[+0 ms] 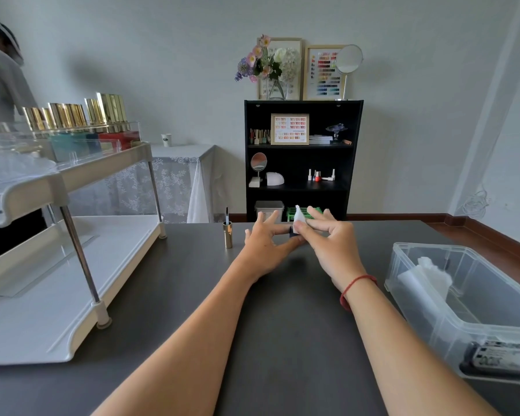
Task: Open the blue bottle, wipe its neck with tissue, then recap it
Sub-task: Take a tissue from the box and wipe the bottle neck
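Both hands are extended to the far part of the dark table (282, 325), close together and touching at the fingertips.

Left hand (264, 240): thumb and forefinger close on the blue bottle (291, 231), the remaining fingers spread and raised. Only a small dark part of the bottle shows between the two hands; its neck is covered. It cannot be told whether the bottle stands on the table or is lifted just clear of it.

Right hand (333, 240): thumb and forefinger pinch a folded white tissue (298, 219), the other fingers loosely extended above. The tissue sits on the top of the bottle, one corner pointing upward. A red bracelet (357, 283) is on the right wrist.

The bottle is uncapped. Its gold cap (228, 235) stands on the table just beside the left hand, on its outer side, apart from it, brush end up.

To the right of the right arm, near it, lies a clear plastic bin (427, 322) holding a wad of white paper (433, 273). To the left of the left arm stands a white two-tier rack (72, 283); its upper tier carries a row of gold-capped bottles (72, 115). Beyond the hands, past the table's far edge, a black shelf unit (302, 151) stands against the wall.
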{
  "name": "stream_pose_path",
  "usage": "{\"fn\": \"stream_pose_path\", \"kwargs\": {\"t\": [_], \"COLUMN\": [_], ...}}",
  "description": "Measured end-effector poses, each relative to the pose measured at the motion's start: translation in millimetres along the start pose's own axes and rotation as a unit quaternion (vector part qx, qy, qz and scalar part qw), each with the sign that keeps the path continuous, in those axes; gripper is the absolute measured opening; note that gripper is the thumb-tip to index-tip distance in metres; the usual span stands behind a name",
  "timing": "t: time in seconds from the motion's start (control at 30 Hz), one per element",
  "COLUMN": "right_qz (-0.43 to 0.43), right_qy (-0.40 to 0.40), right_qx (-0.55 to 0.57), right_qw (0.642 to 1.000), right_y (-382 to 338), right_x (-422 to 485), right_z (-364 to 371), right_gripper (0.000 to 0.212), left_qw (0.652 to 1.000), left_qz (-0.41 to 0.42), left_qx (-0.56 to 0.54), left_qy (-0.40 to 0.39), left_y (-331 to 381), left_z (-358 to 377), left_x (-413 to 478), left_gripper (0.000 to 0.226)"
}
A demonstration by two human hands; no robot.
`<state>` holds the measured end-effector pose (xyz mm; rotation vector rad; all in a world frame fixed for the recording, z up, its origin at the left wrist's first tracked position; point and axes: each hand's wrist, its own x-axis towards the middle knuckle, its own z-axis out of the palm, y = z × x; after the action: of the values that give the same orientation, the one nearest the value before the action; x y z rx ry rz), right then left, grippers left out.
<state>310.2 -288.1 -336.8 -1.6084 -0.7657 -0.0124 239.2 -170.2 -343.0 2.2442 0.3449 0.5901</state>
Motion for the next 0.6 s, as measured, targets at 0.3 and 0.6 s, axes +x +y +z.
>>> {"fn": "stream_pose_path", "kwargs": {"t": [0.3,0.6], "right_qz": [-0.043,0.087], "right_qy": [0.083,0.042], "right_qx": [-0.098,-0.35], "right_qw": [0.991,0.932], "right_y": [4.2,27.5], "right_x": [7.1,16.2], "right_z": [-12.1,-19.6], "right_gripper": [0.025,0.049], "left_qw": [0.999,0.998], "left_qz": [-0.019,-0.044], "left_qx": [-0.044,0.023], "left_qy": [0.007,-0.027], "left_y": [0.5,-6.4], "left_z": [-2.4,1.4], "left_x": [1.8,7.1], "left_gripper": [0.036,0.046]}}
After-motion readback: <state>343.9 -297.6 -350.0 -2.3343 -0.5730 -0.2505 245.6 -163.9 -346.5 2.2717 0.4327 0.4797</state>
